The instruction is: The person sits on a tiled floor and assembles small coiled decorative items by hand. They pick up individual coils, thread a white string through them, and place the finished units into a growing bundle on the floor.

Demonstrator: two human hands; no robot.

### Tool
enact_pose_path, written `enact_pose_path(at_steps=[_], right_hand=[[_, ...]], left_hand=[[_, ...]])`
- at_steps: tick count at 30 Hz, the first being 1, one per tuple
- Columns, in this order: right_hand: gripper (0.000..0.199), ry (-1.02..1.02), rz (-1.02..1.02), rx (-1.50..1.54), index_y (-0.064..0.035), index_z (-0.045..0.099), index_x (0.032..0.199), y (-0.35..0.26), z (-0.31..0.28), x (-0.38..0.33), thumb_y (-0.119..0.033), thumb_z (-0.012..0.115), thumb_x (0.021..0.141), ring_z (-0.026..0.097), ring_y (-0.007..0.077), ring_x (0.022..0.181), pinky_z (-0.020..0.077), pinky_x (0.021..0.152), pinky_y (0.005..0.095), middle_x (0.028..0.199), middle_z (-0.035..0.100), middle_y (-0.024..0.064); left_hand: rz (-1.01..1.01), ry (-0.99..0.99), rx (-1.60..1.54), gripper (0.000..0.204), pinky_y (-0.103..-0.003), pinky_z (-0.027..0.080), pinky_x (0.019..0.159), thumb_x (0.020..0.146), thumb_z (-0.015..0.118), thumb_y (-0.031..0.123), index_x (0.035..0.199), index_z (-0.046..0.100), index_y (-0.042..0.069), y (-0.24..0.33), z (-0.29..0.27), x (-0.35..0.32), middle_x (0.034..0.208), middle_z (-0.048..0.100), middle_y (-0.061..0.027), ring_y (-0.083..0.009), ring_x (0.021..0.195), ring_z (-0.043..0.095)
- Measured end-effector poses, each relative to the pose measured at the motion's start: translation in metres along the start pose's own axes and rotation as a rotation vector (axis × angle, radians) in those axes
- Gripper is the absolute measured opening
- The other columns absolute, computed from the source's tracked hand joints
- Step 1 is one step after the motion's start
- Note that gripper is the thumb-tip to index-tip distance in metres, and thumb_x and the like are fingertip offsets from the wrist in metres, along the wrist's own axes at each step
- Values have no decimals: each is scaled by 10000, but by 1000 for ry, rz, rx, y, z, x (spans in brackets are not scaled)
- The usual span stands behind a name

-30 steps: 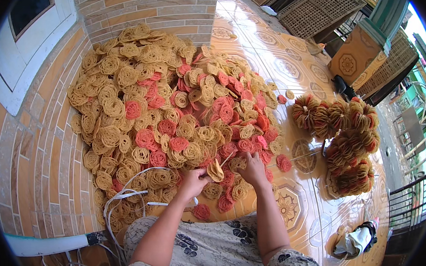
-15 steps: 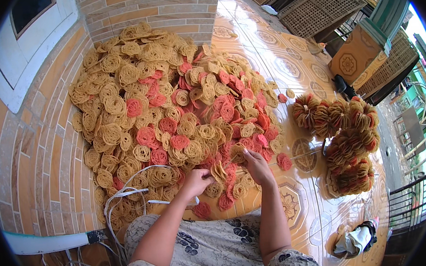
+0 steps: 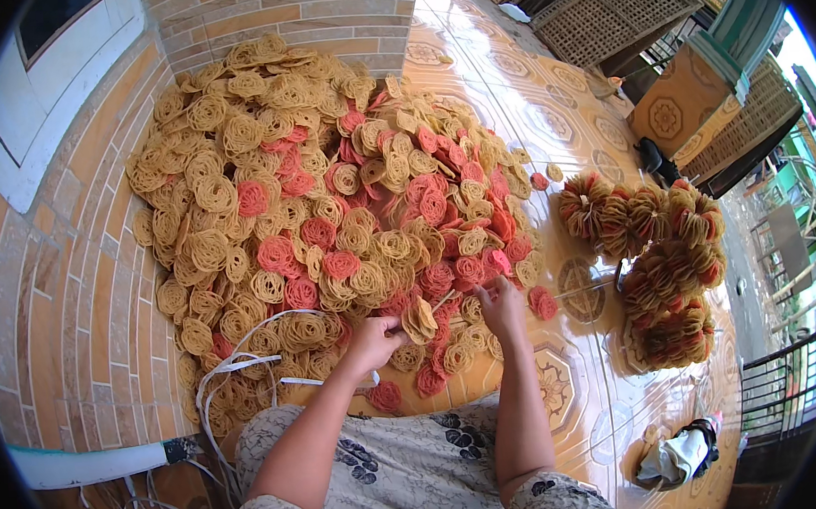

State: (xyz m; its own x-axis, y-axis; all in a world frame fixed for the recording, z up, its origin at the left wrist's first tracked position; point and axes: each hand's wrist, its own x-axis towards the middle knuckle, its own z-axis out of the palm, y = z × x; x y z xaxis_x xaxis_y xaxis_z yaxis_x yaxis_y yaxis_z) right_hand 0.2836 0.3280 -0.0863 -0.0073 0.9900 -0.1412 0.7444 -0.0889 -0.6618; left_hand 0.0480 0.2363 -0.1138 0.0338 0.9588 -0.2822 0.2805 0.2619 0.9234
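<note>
Stack of lacy tan discs: in your left hand, just over the near edge of the pile. You're pinching it narrow, thumb and fingers on its left side. Thin pale stick pokes out of the stack, over the pile, toward your right hand. That one's over the pile's near right part, fingers bunched narrow by pink and tan discs; can't tell if you've got anything between the fingertips. Pile's mostly tan discs, pink mixed in. Loose pink disc lies just right of the pile; bunches of tan and pink discs sit farther right of it. White strips loop at the pile's near left corner. Brick-patterned wall runs along the pile's left and far sides. Cloth bundle, well apart from the pile, near right. Woven panels beyond the pile, far right.
</note>
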Motion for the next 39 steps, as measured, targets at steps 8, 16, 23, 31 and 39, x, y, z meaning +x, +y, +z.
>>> enact_pose_path(at_steps=[8,16,23,31,39], right_hand=[[364,63,-23,-102,6,534,903,49,34,19,-188,795,740,624,243,717,501,659,339,784,639,124],[220,-100,17,556,-25,527,886,-4,9,-7,-111,721,826,542,78,667,431,574,248,749,598,14],[378,-303,-122,466,0,564,1024,-12,-7,-24,-246,765,818,604,148,803,480,712,297,828,623,69],[852,-422,-146,-495,-36,466,1327,30,-4,-43,-368,868,653,358,447,1329,354,1101,462,1387,392,308],[226,52,-44,59,3,690,1037,34,-2,-9,-133,701,857,591,95,663,477,609,270,794,687,46]], left_hand=[[-11,-96,115,319,-298,472,766,883,685,252,1108,674,27,14,-5,-7,904,719,-105,-109,790,609],[-36,-71,106,324,-336,493,730,843,715,269,1069,693,38,5,-1,-3,878,709,-160,-222,740,655],[31,-39,5,316,-336,493,704,834,732,257,1055,700,35,-4,2,0,854,713,-147,-213,701,642],[-15,-76,62,279,-289,470,802,887,688,198,1090,686,7,-2,-2,2,927,719,-61,-93,822,590],[69,-20,-3,314,-326,490,685,834,725,276,1048,707,47,-4,-2,1,817,703,-146,-202,687,645]])
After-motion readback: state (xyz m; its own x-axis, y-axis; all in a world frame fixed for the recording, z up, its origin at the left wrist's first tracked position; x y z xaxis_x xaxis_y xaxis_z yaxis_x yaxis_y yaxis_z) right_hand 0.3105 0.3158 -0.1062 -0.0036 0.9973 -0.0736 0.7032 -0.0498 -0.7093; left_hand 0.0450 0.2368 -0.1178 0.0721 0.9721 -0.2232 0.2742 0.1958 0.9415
